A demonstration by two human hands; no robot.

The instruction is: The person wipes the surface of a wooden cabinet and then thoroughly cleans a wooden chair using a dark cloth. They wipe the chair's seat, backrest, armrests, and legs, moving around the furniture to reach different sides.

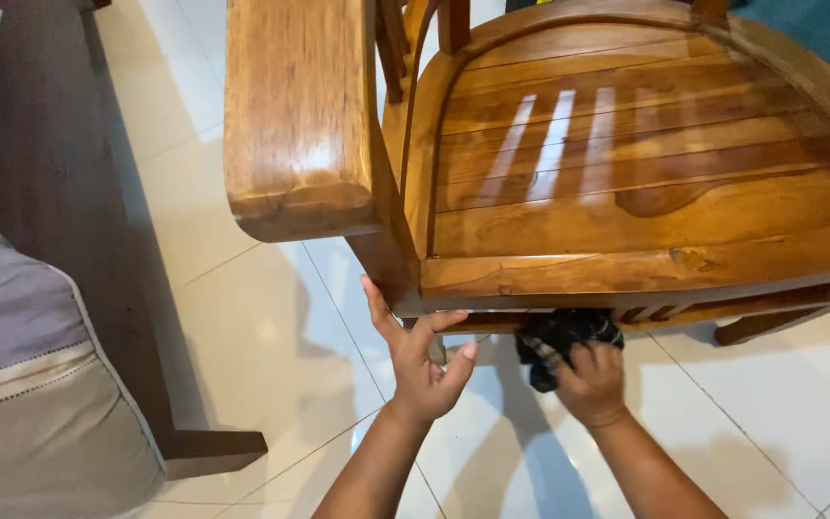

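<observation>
Head view: one wooden chair, one dark cloth, two hands

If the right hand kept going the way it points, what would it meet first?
Probably the underside of the chair's front rail: the right hand presses a dark cloth up against it, though depth is unclear.

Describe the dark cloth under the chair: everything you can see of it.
The dark cloth is black, soft-looking and crumpled into a bunch. The right hand grips it from below, pressing it against the underside of the wooden chair's front seat rail, above the tiled floor. Part of it is hidden by the fingers and the rail.
</observation>
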